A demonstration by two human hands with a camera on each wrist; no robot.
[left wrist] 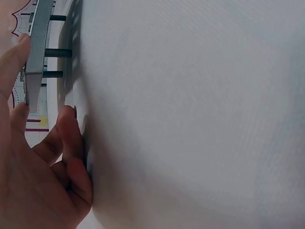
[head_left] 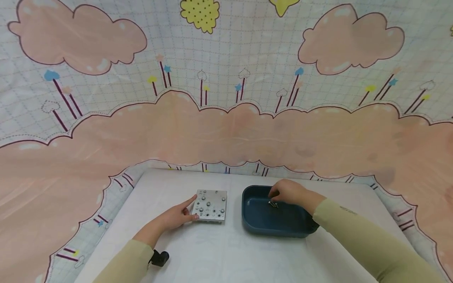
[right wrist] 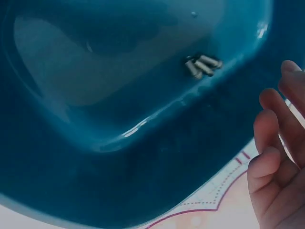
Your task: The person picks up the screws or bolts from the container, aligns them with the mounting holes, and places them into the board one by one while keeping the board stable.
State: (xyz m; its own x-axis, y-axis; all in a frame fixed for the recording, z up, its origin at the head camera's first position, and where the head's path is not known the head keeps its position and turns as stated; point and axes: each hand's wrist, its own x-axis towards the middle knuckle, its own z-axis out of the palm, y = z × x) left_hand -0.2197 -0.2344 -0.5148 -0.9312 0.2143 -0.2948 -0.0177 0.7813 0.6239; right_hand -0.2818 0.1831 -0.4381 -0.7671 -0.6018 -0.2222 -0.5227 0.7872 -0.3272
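Note:
A square silver metal plate (head_left: 216, 195) with holes and several bolt heads lies left of the tray. My left hand (head_left: 177, 217) holds it by its left side, thumb at the near corner and forefinger at the far one. In the left wrist view, threaded bolt shanks (left wrist: 58, 53) stick out from the plate's underside. My right hand (head_left: 289, 192) hangs over the dark blue tray (head_left: 262, 229), its fingers bent loosely downward. Short metal cylinders (right wrist: 204, 65) lie together on the tray floor, apart from the fingers in the right wrist view; nothing shows in that hand.
The white table (head_left: 198, 255) carries the plate and tray side by side. A black device (head_left: 160, 258) sits at the left wrist. Behind the table hangs a patterned cloth (head_left: 226, 133) with clouds and stars.

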